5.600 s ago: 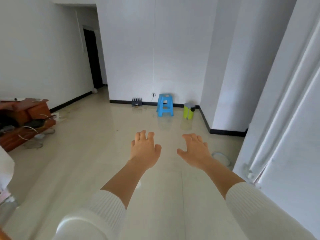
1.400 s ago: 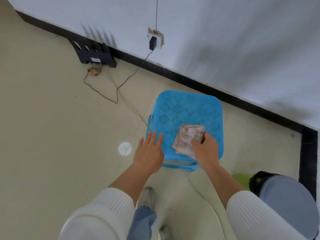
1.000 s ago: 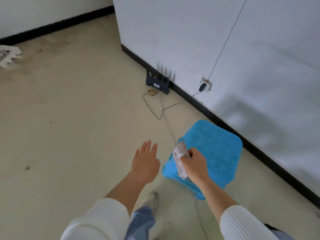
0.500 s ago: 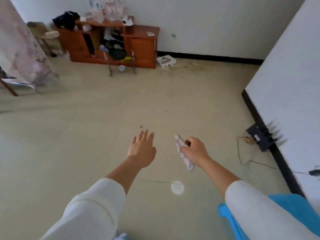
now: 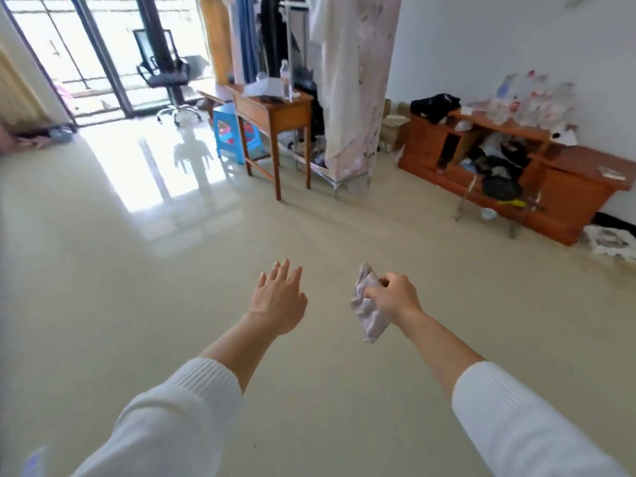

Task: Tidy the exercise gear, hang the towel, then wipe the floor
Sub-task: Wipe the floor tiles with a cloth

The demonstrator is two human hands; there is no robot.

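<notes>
My right hand (image 5: 395,296) is closed on a small crumpled pale cloth (image 5: 368,309), held in the air above the beige tiled floor (image 5: 172,287). The cloth hangs down from my fingers. My left hand (image 5: 280,297) is stretched out beside it, palm down, fingers apart and holding nothing. Both arms wear white knitted sleeves. A rack of hanging clothes (image 5: 344,80) with a pale fabric cover stands at the far side of the room.
A wooden desk (image 5: 275,111) with a blue stool (image 5: 234,132) beside it stands ahead. A low orange-brown cabinet (image 5: 550,180) full of clutter lines the right wall. An office chair (image 5: 165,77) sits by the bright balcony door.
The view has swung left, from the blue stool at the wall round to the open room. My right hand picked the cloth off the stool and still carries it.
</notes>
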